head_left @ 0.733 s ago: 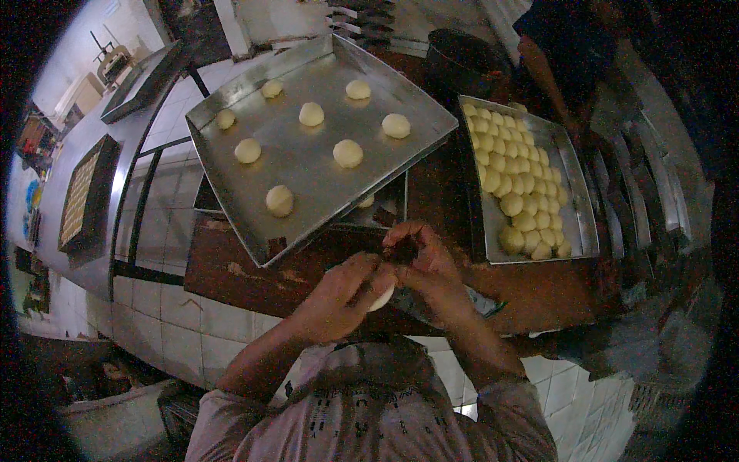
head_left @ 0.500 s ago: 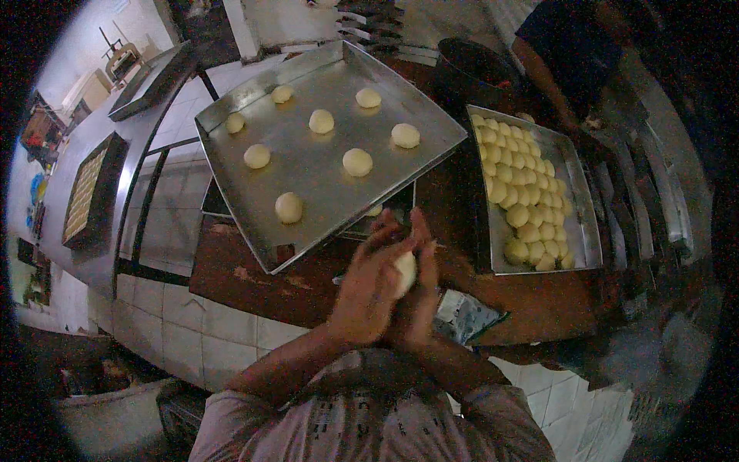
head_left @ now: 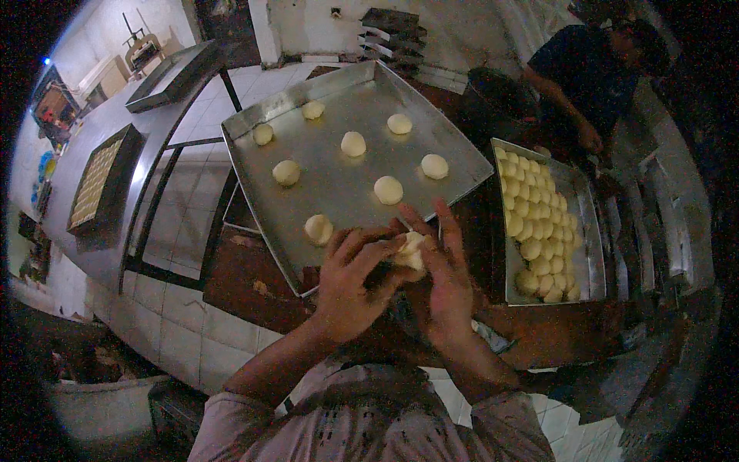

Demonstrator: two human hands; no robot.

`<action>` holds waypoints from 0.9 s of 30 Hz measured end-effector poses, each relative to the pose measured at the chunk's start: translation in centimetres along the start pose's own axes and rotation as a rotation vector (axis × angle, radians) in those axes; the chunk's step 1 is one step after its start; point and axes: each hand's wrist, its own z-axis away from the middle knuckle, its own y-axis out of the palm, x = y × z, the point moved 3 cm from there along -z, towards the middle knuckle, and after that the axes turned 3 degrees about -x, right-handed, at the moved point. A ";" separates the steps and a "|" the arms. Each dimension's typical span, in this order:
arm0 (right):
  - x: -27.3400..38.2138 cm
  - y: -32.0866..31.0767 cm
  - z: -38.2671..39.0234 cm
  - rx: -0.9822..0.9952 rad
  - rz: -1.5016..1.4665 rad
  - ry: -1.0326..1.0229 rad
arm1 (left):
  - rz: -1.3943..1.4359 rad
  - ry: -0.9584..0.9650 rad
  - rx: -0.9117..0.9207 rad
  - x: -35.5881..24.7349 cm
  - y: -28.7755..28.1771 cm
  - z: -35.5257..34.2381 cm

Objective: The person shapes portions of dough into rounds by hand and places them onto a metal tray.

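A pale piece of dough (head_left: 412, 254) is pinched between my two hands, above the near corner of a large metal baking tray (head_left: 308, 142). My left hand (head_left: 356, 277) curls its fingers and thumb around the dough's left side. From the right, my right hand (head_left: 450, 289) presses it with thumb and fingers, some fingertips pointing away from me. Several round dough balls lie spaced apart on the tray, one dough ball (head_left: 318, 229) just left of my hands and another dough ball (head_left: 388, 190) just beyond them.
To the right, a second tray (head_left: 591, 262) holds rows of packed dough balls (head_left: 539, 208). A co-worker (head_left: 581, 85) stands behind it, one arm reaching down. The wooden table (head_left: 554, 331) lies underneath. At left, a steel table (head_left: 115, 173) carries a filled dark tray (head_left: 100, 181).
My palms were pressed together around the dough; now they are apart and the fingertips grip it. Both hands have moved slightly farther from me, and the whole view has shifted.
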 end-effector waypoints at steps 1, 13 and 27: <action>-0.1 0.5 0.0 0.045 -0.096 0.030 | 0.053 -0.005 0.016 0.7 -0.1 0.1; -1.6 3.1 -2.8 0.179 -0.107 0.213 | 0.284 -0.261 0.001 4.2 -4.4 -2.5; -2.5 6.3 -6.5 0.009 0.020 0.133 | 0.276 -0.179 0.165 9.3 -6.0 -5.3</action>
